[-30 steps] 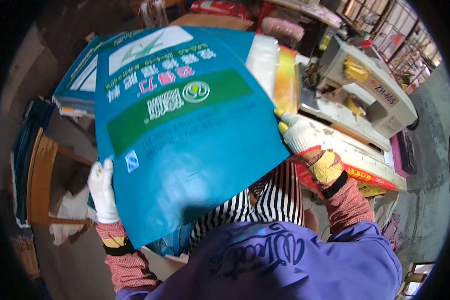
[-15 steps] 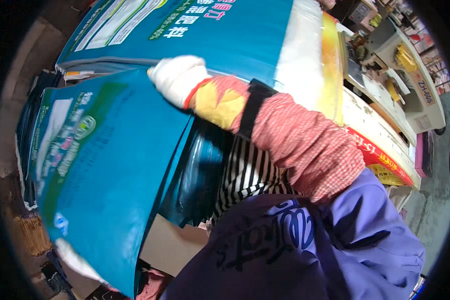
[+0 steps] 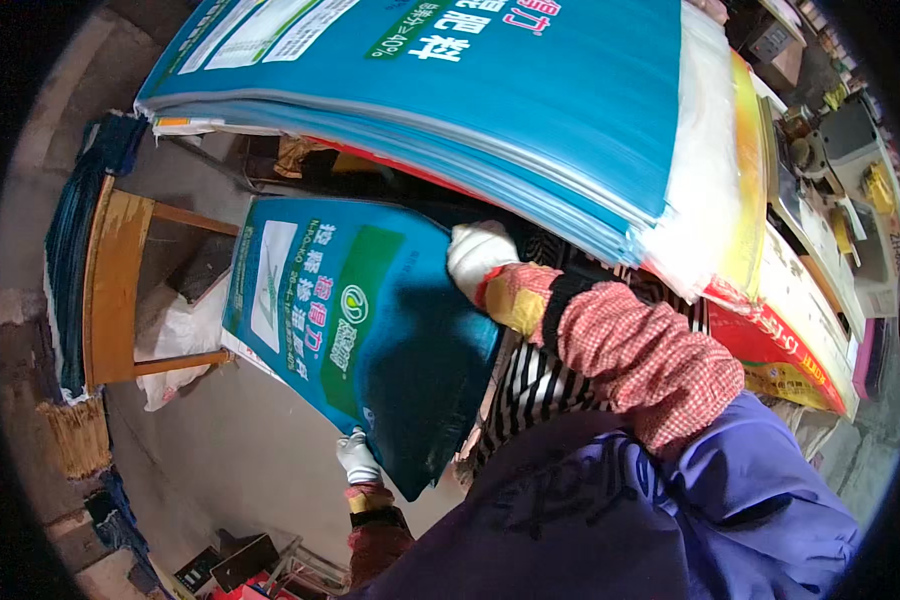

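A flat blue printed sack (image 3: 375,270) hangs tilted below the stack's near edge, in front of my body. My left hand (image 3: 358,457), in a white glove, is closed on its lower edge. At its upper right edge my right hand (image 3: 482,258), also white-gloved with a red cuff, is closed on the sack; the fingertips are partly hidden. Above lies a thick stack of similar blue sacks (image 3: 530,120), their layered edges facing me.
White plastic (image 3: 705,150) and yellow-red bags (image 3: 785,350) lie right of the stack. Farther right stands a sewing machine (image 3: 855,240). On the left are a wooden stool (image 3: 120,280), a dark blue pile (image 3: 68,300) and a straw broom (image 3: 75,440). Boxes (image 3: 230,565) sit at lower left.
The blue sack has come away from the stack's edge and moved down and right. My right hand has moved right and down; my left hand has moved right and shows more clearly.
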The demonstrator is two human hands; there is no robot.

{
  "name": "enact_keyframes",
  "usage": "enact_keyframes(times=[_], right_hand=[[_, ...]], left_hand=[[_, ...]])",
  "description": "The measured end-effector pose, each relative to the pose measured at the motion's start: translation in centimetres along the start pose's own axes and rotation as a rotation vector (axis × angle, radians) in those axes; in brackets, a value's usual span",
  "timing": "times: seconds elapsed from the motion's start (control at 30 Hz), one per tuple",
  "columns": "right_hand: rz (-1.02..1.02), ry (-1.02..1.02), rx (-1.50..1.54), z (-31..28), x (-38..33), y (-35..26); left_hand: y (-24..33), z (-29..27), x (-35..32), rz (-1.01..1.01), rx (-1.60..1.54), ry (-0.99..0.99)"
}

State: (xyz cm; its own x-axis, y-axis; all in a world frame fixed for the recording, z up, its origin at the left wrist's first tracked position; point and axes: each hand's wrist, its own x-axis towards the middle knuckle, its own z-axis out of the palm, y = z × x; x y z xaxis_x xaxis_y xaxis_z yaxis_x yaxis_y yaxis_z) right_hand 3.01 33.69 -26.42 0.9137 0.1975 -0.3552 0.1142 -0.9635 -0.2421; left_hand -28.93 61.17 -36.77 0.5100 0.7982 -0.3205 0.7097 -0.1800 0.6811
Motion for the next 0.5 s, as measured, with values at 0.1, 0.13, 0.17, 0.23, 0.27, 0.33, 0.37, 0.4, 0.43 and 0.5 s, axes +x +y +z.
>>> enact_keyframes(times=[0.1, 0.13, 0.17, 0.23, 0.27, 0.33, 0.37, 0.4, 0.43, 0.5], right_hand=[[0.062, 0.299, -0.127, 0.6, 1.3, 3.3], [0.005, 0.520, -0.219, 2.0, 2.3, 4.7], [-0.069, 0.777, -0.179, 2.7, 2.9, 4.4], [-0.076, 0.699, -0.456, 4.5, 2.9, 2.8], [-0.061, 0.614, -0.754, 5.4, 3.3, 2.6], [-0.059, 0.771, -0.898, 8.2, 4.0, 5.9], [-0.066, 0.775, -1.269, 8.8, 4.3, 7.3], [-0.071, 0.746, -1.639, 9.6, 4.6, 8.7], [-0.040, 0.731, -1.641, 9.5, 4.3, 8.8], [-0.264, 0.078, -1.633, 8.4, 3.6, 8.4]], left_hand=[[5.9, 1.7, -0.3, -0.007, 0.084, -0.056], [9.3, 2.2, -0.7, -0.020, 0.202, -0.090], [9.0, 2.1, -0.3, 0.050, 0.233, -0.028], [4.9, 1.9, 1.7, 0.012, 0.286, 0.009], [3.9, 2.0, 2.5, -0.017, 0.328, 0.019], [4.4, 3.1, 1.9, 0.054, 0.353, 0.006], [3.9, 2.9, 2.3, 0.069, 0.391, -0.039], [3.9, 2.7, 2.7, 0.087, 0.432, -0.084], [4.2, 2.4, 2.8, 0.114, 0.456, -0.048], [10.3, 4.1, 1.1, 0.269, 0.690, 0.201]])
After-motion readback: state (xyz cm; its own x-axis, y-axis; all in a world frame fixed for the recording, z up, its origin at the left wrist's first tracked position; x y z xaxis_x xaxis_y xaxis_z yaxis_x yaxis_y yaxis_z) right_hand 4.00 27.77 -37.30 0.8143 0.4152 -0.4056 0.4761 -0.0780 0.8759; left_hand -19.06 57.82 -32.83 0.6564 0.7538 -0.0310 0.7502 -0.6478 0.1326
